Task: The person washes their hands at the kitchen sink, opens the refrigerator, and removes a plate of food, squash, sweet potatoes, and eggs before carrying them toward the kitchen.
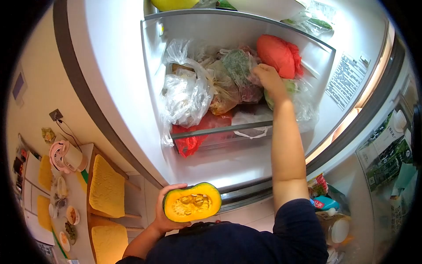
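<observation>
My left hand [163, 211] is wrapped around a halved pumpkin [192, 203], its orange cut face and seeds turned up, in front of the fridge. My right hand [269, 78] reaches into the pulled-out fridge drawer [202, 131]. Its fingers are pinched on the edge of a clear plastic bag [238, 64] with something dark green inside. Right beside that hand lies a red plastic bag [277, 53]. Other clear bags [189, 97] of food fill the drawer's left and middle, and another red bag [190, 136] lies near its front.
Above the drawer, a shelf holds a white container [268, 9] and a yellow round item [173, 4]. The open fridge door at right carries jars [339, 231] and packets. To the left stand yellow chairs [107, 187] and a table [83, 220] with bowls and a pink fan [63, 156].
</observation>
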Demonstrator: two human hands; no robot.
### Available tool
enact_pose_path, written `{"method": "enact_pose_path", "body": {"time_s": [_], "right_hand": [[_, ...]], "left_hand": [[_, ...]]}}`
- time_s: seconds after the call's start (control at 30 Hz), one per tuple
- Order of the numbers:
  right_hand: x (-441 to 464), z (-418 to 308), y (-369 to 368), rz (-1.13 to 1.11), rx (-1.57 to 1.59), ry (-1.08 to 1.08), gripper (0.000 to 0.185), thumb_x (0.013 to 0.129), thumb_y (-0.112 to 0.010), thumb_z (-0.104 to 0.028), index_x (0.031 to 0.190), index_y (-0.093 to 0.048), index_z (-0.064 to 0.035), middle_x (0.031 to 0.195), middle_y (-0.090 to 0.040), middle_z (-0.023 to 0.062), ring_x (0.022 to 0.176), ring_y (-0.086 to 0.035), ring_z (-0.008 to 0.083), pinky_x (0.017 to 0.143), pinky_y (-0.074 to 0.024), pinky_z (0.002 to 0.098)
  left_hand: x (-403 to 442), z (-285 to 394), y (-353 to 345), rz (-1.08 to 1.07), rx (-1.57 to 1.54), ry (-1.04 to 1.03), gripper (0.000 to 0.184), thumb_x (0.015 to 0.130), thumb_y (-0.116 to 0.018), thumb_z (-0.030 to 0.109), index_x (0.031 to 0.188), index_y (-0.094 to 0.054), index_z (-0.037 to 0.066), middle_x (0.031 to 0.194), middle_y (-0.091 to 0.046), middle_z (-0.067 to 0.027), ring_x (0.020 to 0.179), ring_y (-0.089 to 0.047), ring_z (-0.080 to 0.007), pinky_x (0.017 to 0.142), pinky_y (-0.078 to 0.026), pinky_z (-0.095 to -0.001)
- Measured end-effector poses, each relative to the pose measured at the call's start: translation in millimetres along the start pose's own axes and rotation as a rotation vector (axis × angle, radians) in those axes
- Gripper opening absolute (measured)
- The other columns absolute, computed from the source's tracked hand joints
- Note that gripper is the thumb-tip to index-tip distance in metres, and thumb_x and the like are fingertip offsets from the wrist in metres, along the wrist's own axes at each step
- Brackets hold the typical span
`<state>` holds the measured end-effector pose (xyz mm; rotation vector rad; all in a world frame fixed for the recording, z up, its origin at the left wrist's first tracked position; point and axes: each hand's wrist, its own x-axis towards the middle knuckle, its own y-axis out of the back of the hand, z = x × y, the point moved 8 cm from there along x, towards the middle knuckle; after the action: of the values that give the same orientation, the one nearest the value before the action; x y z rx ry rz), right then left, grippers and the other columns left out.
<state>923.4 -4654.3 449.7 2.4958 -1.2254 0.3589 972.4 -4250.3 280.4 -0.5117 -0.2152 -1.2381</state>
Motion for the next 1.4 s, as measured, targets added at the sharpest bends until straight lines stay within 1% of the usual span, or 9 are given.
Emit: {"method": "enact_pose_path", "body": {"time_s": [0.3,0.5,0.63,0.67,0.8,1.03,1.13,1.23,1.4], "right_hand": [[-25,-3,11,-0.045,0.522,0.342,0.028,0.090,-0.051,-0.030,0.082,-0.060,-0.0044,0.071,-0.055,0.0024,0.066,-0.052,0.0126,0.061,-0.0409,0.0255],[-25,3,13,0.164,-0.014,-0.131,0.032,0.087,-0.055,-0.034,0.090,-0.061,-0.0033,0.074,-0.058,0.0010,0.067,-0.052,0.0120,0.057,-0.0441,0.0256],[-55,-33,-39,0.036,-0.528,0.374,0.031,0.083,-0.061,-0.026,0.097,-0.060,0.0019,0.081,-0.062,0.0102,0.078,-0.058,0.0216,0.072,-0.0466,0.0316],[-67,-36,-53,0.072,-0.580,0.435,0.039,0.077,-0.063,-0.032,0.100,-0.059,-0.0006,0.094,-0.060,0.0197,0.087,-0.058,0.0346,0.076,-0.0449,0.0387],[-106,-15,-86,0.187,-0.938,0.521,0.062,0.075,-0.064,-0.019,0.124,-0.037,0.0084,0.121,-0.042,0.0269,0.114,-0.040,0.0402,0.098,-0.0334,0.0408],[-137,-52,-26,0.522,-0.616,0.781,0.027,0.070,-0.052,0.001,0.094,-0.063,-0.0022,0.088,-0.063,0.0139,0.086,-0.058,0.0343,0.077,-0.0475,0.0378],[-115,-29,14,0.688,-0.012,0.530,0.029,0.076,-0.046,0.003,0.100,-0.062,0.0000,0.094,-0.064,0.0107,0.089,-0.059,0.0215,0.078,-0.0468,0.0329],[-67,9,20,0.524,0.237,0.032,0.025,0.079,-0.043,0.003,0.097,-0.060,0.0074,0.101,-0.062,0.0103,0.093,-0.056,0.0159,0.086,-0.0450,0.0290],[-55,-25,-11,0.170,-0.172,0.106,0.019,0.078,-0.046,-0.001,0.085,-0.064,-0.0001,0.079,-0.060,0.0022,0.073,-0.051,0.0083,0.066,-0.0391,0.0199]], "left_hand": [[1,-6,2,-0.066,-0.023,-0.018,0.094,0.052,-0.086,0.007,0.126,-0.028,0.001,0.130,-0.036,-0.0206,0.119,-0.043,-0.0276,0.101,-0.036,-0.0383],[1,-6,4,-0.082,-0.046,0.010,0.095,0.052,-0.086,0.008,0.127,-0.028,0.000,0.130,-0.037,-0.0205,0.119,-0.042,-0.0274,0.101,-0.036,-0.0379],[2,-7,6,-0.099,-0.057,0.005,0.095,0.051,-0.086,0.009,0.127,-0.028,0.000,0.130,-0.037,-0.0206,0.120,-0.042,-0.0275,0.101,-0.036,-0.0382],[2,-8,6,-0.110,-0.046,-0.010,0.096,0.051,-0.086,0.009,0.127,-0.028,0.000,0.130,-0.037,-0.0206,0.120,-0.042,-0.0277,0.101,-0.036,-0.0383],[2,-12,7,-0.108,-0.068,-0.015,0.097,0.050,-0.086,0.009,0.127,-0.028,0.001,0.130,-0.037,-0.0207,0.120,-0.042,-0.0281,0.101,-0.036,-0.0387],[5,-12,7,-0.132,-0.098,-0.019,0.097,0.051,-0.086,0.009,0.127,-0.027,0.000,0.130,-0.037,-0.0206,0.120,-0.042,-0.0281,0.101,-0.036,-0.0392],[6,-10,6,-0.138,-0.092,-0.006,0.097,0.051,-0.087,0.010,0.127,-0.027,0.000,0.130,-0.037,-0.0206,0.119,-0.043,-0.0282,0.101,-0.036,-0.0392],[5,-12,7,-0.114,-0.114,0.016,0.098,0.051,-0.087,0.011,0.128,-0.027,-0.001,0.129,-0.038,-0.0207,0.119,-0.043,-0.0282,0.100,-0.036,-0.0392],[6,-11,4,-0.102,-0.135,-0.007,0.097,0.052,-0.087,0.011,0.127,-0.026,-0.002,0.128,-0.038,-0.0204,0.119,-0.043,-0.0285,0.100,-0.037,-0.0395]]}}
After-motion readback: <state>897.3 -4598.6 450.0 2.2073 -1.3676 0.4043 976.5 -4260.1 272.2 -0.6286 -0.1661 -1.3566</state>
